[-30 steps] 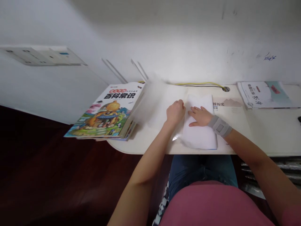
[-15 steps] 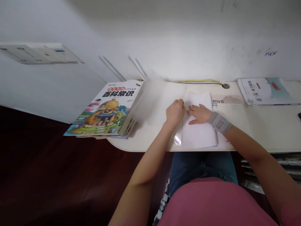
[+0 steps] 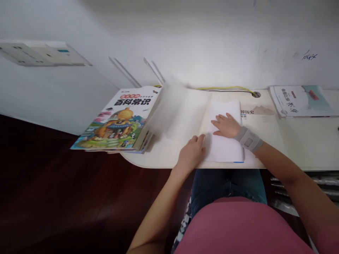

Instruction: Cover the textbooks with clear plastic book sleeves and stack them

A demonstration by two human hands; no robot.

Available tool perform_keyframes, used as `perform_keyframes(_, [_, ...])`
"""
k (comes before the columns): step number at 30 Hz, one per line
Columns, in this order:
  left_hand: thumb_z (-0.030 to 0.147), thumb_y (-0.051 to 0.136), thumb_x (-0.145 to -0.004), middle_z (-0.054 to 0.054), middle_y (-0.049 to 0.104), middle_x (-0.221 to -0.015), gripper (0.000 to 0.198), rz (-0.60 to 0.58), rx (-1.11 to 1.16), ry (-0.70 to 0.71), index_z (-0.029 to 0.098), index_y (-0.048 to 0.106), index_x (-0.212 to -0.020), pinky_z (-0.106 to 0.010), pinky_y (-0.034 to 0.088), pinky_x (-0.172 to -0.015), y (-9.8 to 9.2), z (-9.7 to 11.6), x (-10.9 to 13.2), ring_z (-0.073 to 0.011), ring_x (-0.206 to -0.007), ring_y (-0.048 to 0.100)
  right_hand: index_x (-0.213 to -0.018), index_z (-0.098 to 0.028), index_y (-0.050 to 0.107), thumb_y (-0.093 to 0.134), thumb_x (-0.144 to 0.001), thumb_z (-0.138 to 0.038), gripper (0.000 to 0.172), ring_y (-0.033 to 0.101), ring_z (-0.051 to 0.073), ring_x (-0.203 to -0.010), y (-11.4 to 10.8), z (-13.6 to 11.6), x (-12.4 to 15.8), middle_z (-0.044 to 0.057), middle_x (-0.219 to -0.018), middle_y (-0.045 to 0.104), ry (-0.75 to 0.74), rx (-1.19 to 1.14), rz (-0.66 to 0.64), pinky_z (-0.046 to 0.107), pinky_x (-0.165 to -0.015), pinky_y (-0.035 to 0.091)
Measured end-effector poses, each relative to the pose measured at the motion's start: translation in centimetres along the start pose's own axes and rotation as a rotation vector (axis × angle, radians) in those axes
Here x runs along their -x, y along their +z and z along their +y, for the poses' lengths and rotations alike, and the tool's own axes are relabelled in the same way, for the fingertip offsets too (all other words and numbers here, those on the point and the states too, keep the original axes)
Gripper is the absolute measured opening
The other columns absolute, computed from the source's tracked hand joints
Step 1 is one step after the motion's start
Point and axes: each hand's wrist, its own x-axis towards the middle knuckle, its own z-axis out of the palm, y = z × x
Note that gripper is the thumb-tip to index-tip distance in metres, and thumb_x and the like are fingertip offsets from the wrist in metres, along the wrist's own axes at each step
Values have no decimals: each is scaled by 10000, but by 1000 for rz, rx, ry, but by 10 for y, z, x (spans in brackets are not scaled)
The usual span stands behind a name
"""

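While right hand (image 3: pixel 227 126) lies spread on paper (image 3: pixel 225 150), grip released | left hand (image 3: pixel 192 151): grip unclear | book stack (image 3: pixel 119 121) left, booklet (image 3: pixel 300 100) far right

This looks like a study corner, whether at home or school unclear: a white desk (image 3: pixel 299 141) against a pen-marked wall (image 3: pixel 225 56), stacked schoolbooks (image 3: pixel 116 121), a socket panel (image 3: pixel 34 53).

1 bright white page (image 3: pixel 226 150), 1 grey wristband (image 3: pixel 248 139), 1 yellow cable (image 3: pixel 230 87), 1 desk (image 3: pixel 307 144)
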Motion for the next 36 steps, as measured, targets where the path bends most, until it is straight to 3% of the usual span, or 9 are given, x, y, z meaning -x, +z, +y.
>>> perform_keyframes(4, [155, 416, -872, -125, 577, -1093, 504, 0, 74, -35, 147, 361, -1372, -339, 489, -758, 9, -1, 19, -226, -919, 627, -1377, -159, 434, 397, -931, -489, 556, 382, 333, -1334, 3, -1, -2, 218, -1451, 403, 28, -14, -43, 556, -1047, 308])
perform_keyframes(10, [139, 431, -865, -120, 621, -1034, 509, 31, 156, -58, 121, 374, -1370, -336, 493, -725, 14, 2, 25, -215, -821, 643, -1395, -125, 414, 389, -936, -474, 577, 372, 349, -1338, 1, -4, -6, 228, -1467, 376, 83, -12, -61, 529, -1052, 311])
perform_keyframes(17, [152, 430, -891, -113, 641, -990, 416, 288, 66, 89, 149, 497, -1301, -353, 511, -789, 24, 14, 16, -219, -900, 628, -1386, -128, 424, 447, -915, -482, 590, 369, 327, -1349, -1, -22, -1, 209, -1460, 401, -6, -64, -19, 525, -1063, 312])
perform_keyframes(21, [231, 438, -924, -131, 600, -1273, 375, 352, -6, 321, 177, 556, -1276, -476, 426, -999, 34, 22, 11, -294, -1237, 493, -1373, -130, 441, 351, -957, -440, 527, 421, 285, -1318, -9, 8, 7, 170, -1419, 475, 30, -142, 144, 496, -1061, 328])
perform_keyframes(25, [385, 420, -942, -99, 528, -1386, 434, 294, -84, 391, 198, 538, -1315, -627, 286, -1071, 44, 23, 15, -355, -1371, 333, -1358, -92, 454, 264, -970, -448, 560, 416, 266, -1323, 7, 63, 33, 186, -1397, 493, 238, -193, 330, 434, -1055, 346])
perform_keyframes(28, [405, 408, -945, -87, 508, -1405, 451, 239, -105, 424, 211, 514, -1339, -625, 281, -1078, 45, 15, 19, -338, -1384, 319, -1369, -87, 439, 246, -968, -448, 574, 395, 293, -1334, 35, 91, 64, 202, -1424, 454, 403, -139, 269, 473, -1040, 346])
perform_keyframes(31, [408, 429, -936, -83, 526, -1388, 434, 242, -119, 336, 219, 543, -1310, -646, 264, -1076, 40, 7, 21, -346, -1378, 328, -1386, -119, 424, 242, -968, -443, 559, 362, 299, -1352, 55, 102, 89, 178, -1464, 412, 426, -47, 233, 516, -1055, 303])
perform_keyframes(36, [320, 471, -917, -133, 555, -1351, 392, 222, -150, 272, 154, 585, -1253, -651, 271, -1068, 33, 9, 23, -369, -1351, 366, -1379, -106, 434, 265, -959, -426, 554, 365, 300, -1349, 58, 104, 98, 173, -1466, 410, 432, -52, 244, 517, -1057, 299])
